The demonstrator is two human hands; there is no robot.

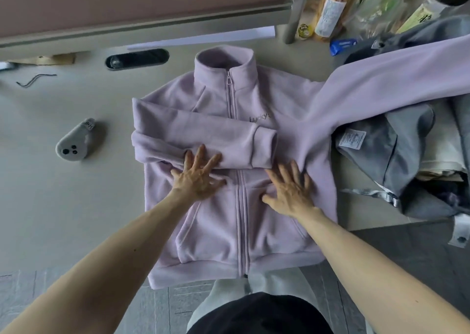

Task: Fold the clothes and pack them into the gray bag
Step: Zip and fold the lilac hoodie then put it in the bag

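Observation:
A lilac fleece zip jacket point(229, 221) lies front-up on the beige table, collar away from me. One sleeve point(203, 135) is folded across the chest, cuff pointing right. The other sleeve point(396, 79) stretches out to the right over the gray bag point(381, 145), which lies open at the table's right edge with clothing inside. My left hand point(198, 173) presses flat on the lower edge of the folded sleeve, fingers spread. Spread flat too, my right hand point(292, 191) rests on the jacket's front, right of the zip.
A small gray device point(76, 142) lies on the table at the left. A dark cable slot point(137, 58) and a thin wire point(35, 79) are at the back left. Bottles and packets point(330, 10) crowd the back right corner. The table's point(63, 201) front edge runs under the jacket's hem.

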